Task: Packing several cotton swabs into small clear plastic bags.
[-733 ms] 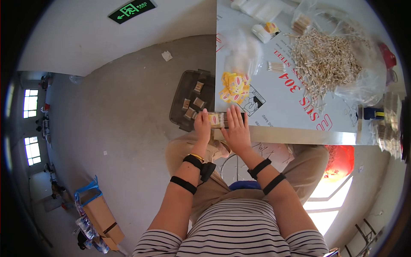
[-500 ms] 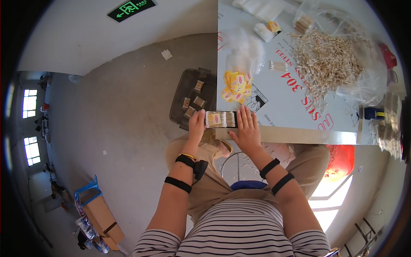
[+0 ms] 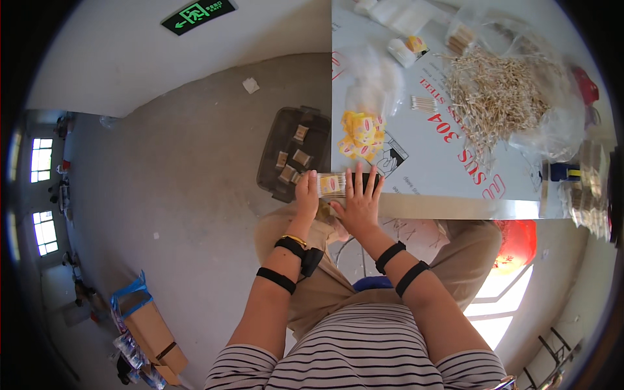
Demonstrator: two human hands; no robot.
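Note:
At the table's near left corner a pack of cotton swabs (image 3: 330, 185) with a yellow label lies flat on a black holder (image 3: 365, 183). My left hand (image 3: 307, 194) is closed on the left end of the pack. My right hand (image 3: 359, 203) rests flat over the pack's right end and the holder, its fingers stretched out and spread. Just beyond them lies a pile of yellow labels (image 3: 361, 135). A small row of swabs (image 3: 424, 104) sits farther back. Several filled swab packs (image 3: 301, 157) lie in a dark plastic bin (image 3: 268, 156) beside the table.
A large heap of loose swabs (image 3: 497, 97) spills from a clear bag on the table (image 3: 448, 188). Clear plastic bags (image 3: 370, 71) and a white roll (image 3: 402, 53) are behind the labels. Stacked clear packs (image 3: 588, 188) stand at the right. A cardboard box (image 3: 153, 328) is on the floor.
My right hand has slid left, from the holder's right end onto the swabs, covering part of them. More of the holder shows past its fingers. My left hand has shifted slightly right.

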